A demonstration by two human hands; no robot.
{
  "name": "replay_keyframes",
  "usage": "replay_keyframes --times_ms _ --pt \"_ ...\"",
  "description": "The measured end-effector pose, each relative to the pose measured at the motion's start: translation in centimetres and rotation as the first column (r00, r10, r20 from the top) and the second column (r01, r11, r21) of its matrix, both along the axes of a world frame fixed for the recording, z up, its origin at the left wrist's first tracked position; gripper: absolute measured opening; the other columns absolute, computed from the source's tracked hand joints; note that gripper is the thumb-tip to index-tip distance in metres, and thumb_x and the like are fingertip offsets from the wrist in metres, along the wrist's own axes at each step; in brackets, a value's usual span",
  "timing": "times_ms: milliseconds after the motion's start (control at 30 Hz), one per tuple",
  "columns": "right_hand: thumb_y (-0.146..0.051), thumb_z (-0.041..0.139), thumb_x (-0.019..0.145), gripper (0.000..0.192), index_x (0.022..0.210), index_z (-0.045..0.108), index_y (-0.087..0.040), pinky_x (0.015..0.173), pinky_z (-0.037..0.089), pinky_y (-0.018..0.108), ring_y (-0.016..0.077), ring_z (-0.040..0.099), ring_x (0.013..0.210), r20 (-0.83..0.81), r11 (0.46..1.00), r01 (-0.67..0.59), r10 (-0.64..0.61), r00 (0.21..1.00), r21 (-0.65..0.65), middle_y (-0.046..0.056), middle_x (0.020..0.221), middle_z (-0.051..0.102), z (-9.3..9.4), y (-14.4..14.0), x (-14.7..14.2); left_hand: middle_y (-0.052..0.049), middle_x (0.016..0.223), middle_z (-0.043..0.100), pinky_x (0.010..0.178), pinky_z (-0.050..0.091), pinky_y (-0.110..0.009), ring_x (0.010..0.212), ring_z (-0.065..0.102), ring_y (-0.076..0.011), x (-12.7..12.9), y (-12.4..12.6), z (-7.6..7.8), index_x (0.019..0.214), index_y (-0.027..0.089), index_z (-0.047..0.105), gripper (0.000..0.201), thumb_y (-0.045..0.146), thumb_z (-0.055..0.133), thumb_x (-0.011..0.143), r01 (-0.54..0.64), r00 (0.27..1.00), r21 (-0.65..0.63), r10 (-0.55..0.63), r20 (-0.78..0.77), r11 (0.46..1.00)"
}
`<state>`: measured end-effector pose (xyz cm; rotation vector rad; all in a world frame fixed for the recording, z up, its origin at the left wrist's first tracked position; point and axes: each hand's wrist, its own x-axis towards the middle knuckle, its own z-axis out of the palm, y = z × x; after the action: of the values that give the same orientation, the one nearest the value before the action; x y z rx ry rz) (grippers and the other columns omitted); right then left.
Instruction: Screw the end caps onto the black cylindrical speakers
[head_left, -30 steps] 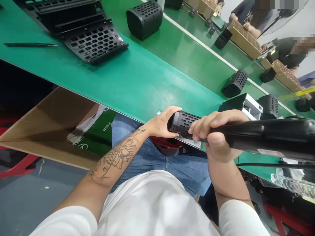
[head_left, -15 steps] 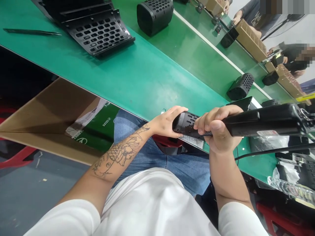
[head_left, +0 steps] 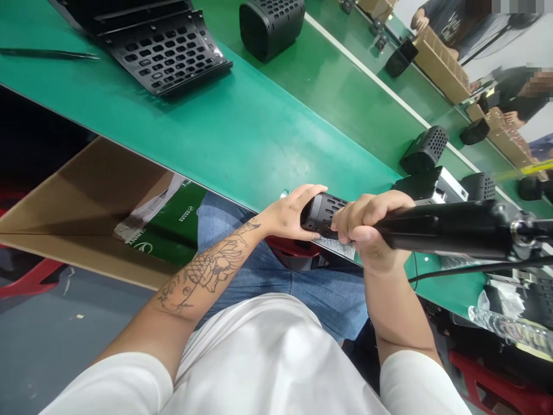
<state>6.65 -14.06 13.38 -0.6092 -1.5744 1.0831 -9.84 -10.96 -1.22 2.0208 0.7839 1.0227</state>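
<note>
Along the bench's point(head_left: 242, 127) near edge is a case point(head_left: 327, 206), its end cupped by the left hand point(head_left: 283, 220), thumb and fingers spread around it. The right hand point(head_left: 382, 230) closes its grip round a tool point(head_left: 453, 229), whose tip is hidden. Against a second ago, the tool's tail has come into view while both holds match, so work at the case seems ongoing. Toward the bench's left end lie a perforated panel point(head_left: 173, 60) and thin rod point(head_left: 52, 54). Other cases point(head_left: 270, 29) stand beyond the far edge; an open carton point(head_left: 78, 196) sits below the near one.
</note>
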Motion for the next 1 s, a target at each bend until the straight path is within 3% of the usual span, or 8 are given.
replay_keyframes --times_ms 200,300,367,467,500,567,800,1000 --pt "-0.029 0.085 0.09 0.023 0.091 0.062 -0.027 0.051 0.059 0.03 0.0112 0.056 0.041 -0.084 0.997 0.054 -0.049 0.995 0.058 -0.01 0.062 0.061 1.6 -0.8 0.8 -0.018 0.165 0.047 0.127 0.049 -0.053 0.15 0.055 -0.0379 -0.6 -0.2 -0.1 0.166 0.026 0.031 0.11 0.048 0.092 0.076 -0.027 0.998 0.019 0.028 -0.05 0.999" --pt "-0.037 0.086 0.09 0.024 0.092 0.065 -0.028 0.047 0.058 0.03 0.0121 0.054 0.039 -0.132 0.955 0.266 -0.249 0.959 0.13 -0.01 0.06 0.06 3.5 -1.0 4.2 -0.018 0.168 0.044 0.129 0.046 -0.053 0.153 0.052 -0.0385 -1.2 -0.1 0.3 0.171 0.027 0.022 0.12 0.046 0.092 0.075 0.003 0.993 -0.024 -0.006 -0.121 1.0" --pt "-0.034 0.087 0.088 0.022 0.09 0.066 -0.027 0.05 0.06 0.033 0.0146 0.058 0.043 -0.103 0.843 0.514 -0.504 0.858 0.157 -0.009 0.06 0.062 4.1 -0.5 7.9 -0.018 0.173 0.039 0.128 0.048 -0.052 0.154 0.051 -0.0386 -1.7 0.1 0.9 0.175 0.029 0.013 0.129 0.043 0.093 0.074 0.029 0.981 -0.069 -0.042 -0.188 0.997" --pt "-0.03 0.083 0.087 0.017 0.085 0.068 -0.023 0.055 0.06 0.035 0.0179 0.063 0.048 0.005 0.512 0.829 -0.852 0.524 0.224 -0.005 0.059 0.065 3.5 0.8 14.3 -0.015 0.172 0.043 0.128 0.049 -0.049 0.152 0.054 -0.0367 -2.2 0.5 1.8 0.173 0.03 0.022 0.121 0.042 0.092 0.074 0.048 0.97 -0.1 -0.071 -0.234 0.994" --pt "-0.031 0.082 0.087 0.016 0.086 0.07 -0.022 0.057 0.06 0.035 0.0185 0.065 0.05 0.032 0.412 0.876 -0.908 0.417 0.251 -0.004 0.059 0.067 2.9 1.3 16.2 -0.013 0.168 0.049 0.127 0.05 -0.049 0.149 0.058 -0.0358 -2.2 0.6 1.9 0.169 0.03 0.031 0.113 0.042 0.091 0.074 0.044 0.971 -0.101 -0.066 -0.23 0.994" --pt "-0.035 0.083 0.086 0.021 0.082 0.068 -0.021 0.058 0.06 0.036 0.0191 0.066 0.05 0.032 0.314 0.91 -0.948 0.318 0.271 -0.003 0.059 0.067 1.6 2.2 19.4 -0.011 0.158 0.059 0.125 0.054 -0.049 0.142 0.064 -0.0349 -2.1 0.7 2.1 0.16 0.029 0.045 0.1 0.045 0.092 0.073 0.018 0.977 -0.101 -0.039 -0.21 0.995" --pt "-0.052 0.091 0.078 0.043 0.085 0.057 -0.026 0.059 0.062 0.041 0.0182 0.06 0.045 -0.048 0.429 0.892 -0.897 0.439 0.141 -0.009 0.055 0.06 -1.0 2.4 22.6 -0.009 0.151 0.065 0.118 0.058 -0.06 0.13 0.071 -0.0366 -1.6 2.6 1.8 0.153 0.031 0.053 0.096 0.048 0.094 0.067 -0.277 0.951 -0.14 0.25 -0.182 0.951" --pt "-0.035 0.095 0.076 0.036 0.083 0.061 -0.024 0.059 0.06 0.038 0.0168 0.061 0.048 -0.066 0.516 0.856 -0.854 0.515 0.002 -0.007 0.059 0.063 -0.5 0.1 21.4 -0.012 0.146 0.065 0.117 0.057 -0.054 0.13 0.069 -0.0328 0.8 12.3 1.7 0.151 0.024 0.053 0.093 0.046 0.095 0.07 -0.558 0.83 -0.057 0.556 -0.045 0.828"
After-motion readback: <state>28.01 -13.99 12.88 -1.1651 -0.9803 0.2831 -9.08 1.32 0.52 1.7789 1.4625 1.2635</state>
